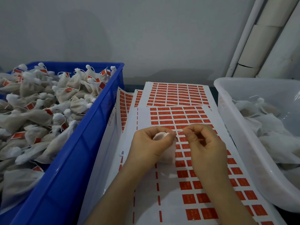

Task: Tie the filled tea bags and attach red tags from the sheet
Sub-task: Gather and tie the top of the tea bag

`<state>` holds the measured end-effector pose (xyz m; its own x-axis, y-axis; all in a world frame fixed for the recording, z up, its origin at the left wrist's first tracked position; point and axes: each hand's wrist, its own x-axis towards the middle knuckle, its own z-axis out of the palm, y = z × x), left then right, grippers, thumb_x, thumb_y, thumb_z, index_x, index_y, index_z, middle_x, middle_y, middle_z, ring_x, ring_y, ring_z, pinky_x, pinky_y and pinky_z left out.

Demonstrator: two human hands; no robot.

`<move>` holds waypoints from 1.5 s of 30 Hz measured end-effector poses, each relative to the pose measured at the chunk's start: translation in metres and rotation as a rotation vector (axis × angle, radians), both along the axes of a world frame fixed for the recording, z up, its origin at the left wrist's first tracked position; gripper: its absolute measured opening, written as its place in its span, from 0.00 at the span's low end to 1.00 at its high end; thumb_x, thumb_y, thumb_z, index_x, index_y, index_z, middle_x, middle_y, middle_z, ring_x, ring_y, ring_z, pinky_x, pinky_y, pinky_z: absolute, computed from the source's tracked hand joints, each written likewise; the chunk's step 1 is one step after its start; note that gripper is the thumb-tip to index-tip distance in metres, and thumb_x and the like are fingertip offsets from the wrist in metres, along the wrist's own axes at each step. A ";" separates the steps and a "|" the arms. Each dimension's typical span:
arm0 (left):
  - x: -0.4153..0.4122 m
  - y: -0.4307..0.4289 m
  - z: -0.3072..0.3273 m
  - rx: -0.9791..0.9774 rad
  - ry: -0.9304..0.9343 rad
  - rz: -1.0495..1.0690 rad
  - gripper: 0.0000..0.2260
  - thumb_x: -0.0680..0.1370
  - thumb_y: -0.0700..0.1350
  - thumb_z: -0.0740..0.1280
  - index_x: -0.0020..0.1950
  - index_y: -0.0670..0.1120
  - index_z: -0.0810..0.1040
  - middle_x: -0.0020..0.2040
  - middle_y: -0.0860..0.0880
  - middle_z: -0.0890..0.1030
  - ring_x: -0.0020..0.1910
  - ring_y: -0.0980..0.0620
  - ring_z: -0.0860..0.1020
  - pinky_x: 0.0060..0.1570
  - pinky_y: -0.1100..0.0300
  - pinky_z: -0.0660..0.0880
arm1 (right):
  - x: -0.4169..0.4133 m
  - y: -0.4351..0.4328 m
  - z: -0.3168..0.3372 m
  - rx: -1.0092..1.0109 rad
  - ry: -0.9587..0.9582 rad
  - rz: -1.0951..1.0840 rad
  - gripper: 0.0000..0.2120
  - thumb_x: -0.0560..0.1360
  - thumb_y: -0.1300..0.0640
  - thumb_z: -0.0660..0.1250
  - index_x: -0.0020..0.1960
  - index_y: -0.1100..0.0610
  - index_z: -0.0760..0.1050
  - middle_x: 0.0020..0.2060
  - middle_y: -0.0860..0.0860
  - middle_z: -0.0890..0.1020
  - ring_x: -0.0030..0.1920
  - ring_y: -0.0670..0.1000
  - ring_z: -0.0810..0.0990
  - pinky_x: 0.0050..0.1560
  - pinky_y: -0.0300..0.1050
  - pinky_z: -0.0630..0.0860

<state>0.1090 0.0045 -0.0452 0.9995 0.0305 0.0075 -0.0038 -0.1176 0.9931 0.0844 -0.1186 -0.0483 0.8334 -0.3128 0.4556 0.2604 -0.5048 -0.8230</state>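
A small white tea bag (164, 143) sits just below the middle of the frame, bunched in the person's left hand (150, 143), whose fingers curl round its gathered neck while the filled body hangs down toward the wrist. From that neck a thin string (179, 131) runs a short way to the right and slightly up, drawn straight, into the right hand (204, 143), where thumb and forefinger pinch its end. So both hands are closed on something: the left on the bag, the right on the string. The string's line lies almost level across the picture, and the two hands are near each other with only that short stretch between them. I would judge the tie is being pulled tight; whether a knot has formed is hidden by the fingers.

Directly beneath the hands lies the top sheet of red tags (193, 185), its rows running down toward the lower right, with empty white gaps on its left side. The right hand is the nearer one to the remaining tags, which lie just under and below it. More sheets (177, 95) fan out above.

To the left, the tall wall of a blue crate (90, 127) heaped with finished, tagged bags stands close beside the left forearm. On the right, a clear tub (230, 127) of untagged bags hems in the right hand. The open room is the strip of paper between them.
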 end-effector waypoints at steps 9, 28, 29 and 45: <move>0.000 0.001 -0.003 0.022 -0.080 -0.040 0.02 0.72 0.48 0.71 0.39 0.52 0.82 0.37 0.63 0.81 0.41 0.69 0.78 0.28 0.74 0.72 | -0.001 -0.004 0.006 0.396 0.115 0.130 0.06 0.78 0.54 0.57 0.45 0.49 0.71 0.38 0.36 0.82 0.38 0.41 0.82 0.35 0.28 0.74; -0.006 -0.002 -0.006 0.270 -0.155 -0.263 0.05 0.74 0.55 0.67 0.39 0.59 0.78 0.38 0.68 0.79 0.42 0.70 0.76 0.31 0.81 0.68 | -0.002 -0.013 0.017 0.789 0.087 0.238 0.06 0.77 0.57 0.58 0.44 0.53 0.73 0.33 0.47 0.81 0.35 0.47 0.82 0.41 0.36 0.79; -0.006 -0.002 -0.006 0.272 -0.141 -0.273 0.06 0.75 0.55 0.66 0.38 0.59 0.79 0.39 0.70 0.79 0.43 0.71 0.76 0.31 0.81 0.68 | -0.002 -0.014 0.017 0.779 0.081 0.236 0.06 0.77 0.56 0.58 0.44 0.53 0.73 0.33 0.47 0.81 0.35 0.47 0.81 0.40 0.36 0.78; -0.014 -0.006 -0.011 0.454 -0.181 -0.377 0.13 0.73 0.63 0.64 0.55 0.69 0.65 0.57 0.62 0.75 0.51 0.57 0.78 0.48 0.66 0.78 | -0.008 -0.015 0.021 0.403 -0.012 0.200 0.07 0.78 0.56 0.57 0.43 0.52 0.71 0.34 0.47 0.81 0.35 0.47 0.81 0.38 0.31 0.76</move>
